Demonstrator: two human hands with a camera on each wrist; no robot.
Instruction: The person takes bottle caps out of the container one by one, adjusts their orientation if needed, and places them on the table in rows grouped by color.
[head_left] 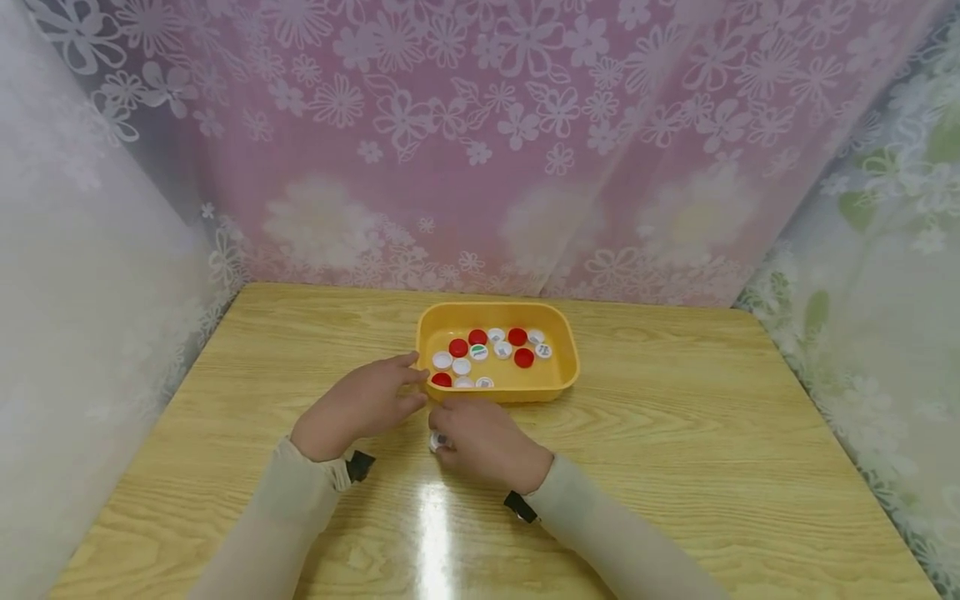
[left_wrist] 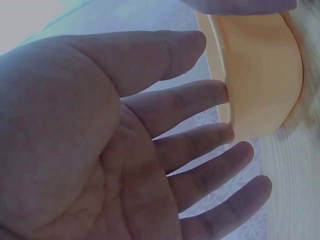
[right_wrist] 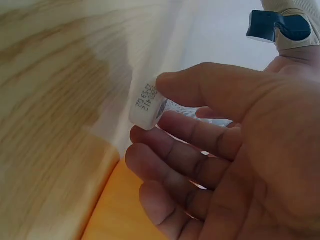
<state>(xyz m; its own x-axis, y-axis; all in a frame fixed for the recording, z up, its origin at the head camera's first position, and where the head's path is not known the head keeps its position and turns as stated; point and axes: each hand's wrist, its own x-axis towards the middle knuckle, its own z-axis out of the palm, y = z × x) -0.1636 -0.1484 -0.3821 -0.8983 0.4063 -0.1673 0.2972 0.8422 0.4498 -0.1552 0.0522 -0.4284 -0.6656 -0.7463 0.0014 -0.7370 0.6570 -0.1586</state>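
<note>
1. Spreading straight fingers at the left end of a yellow tray [head_left: 525, 395], the left hand [head_left: 362, 407] holds nothing.
2. A printed white bottle cap [head_left: 437, 442], just before the tray's near-left corner, is pinched by the right hand [head_left: 487, 442].
3. Red and white bottle caps [head_left: 523, 357] lie in the tray.

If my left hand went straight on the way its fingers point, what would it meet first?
Likely the left end of the yellow, rounded-rectangular plastic tray. Your left hand is right beside it, though exact contact is hard to tell.
</note>
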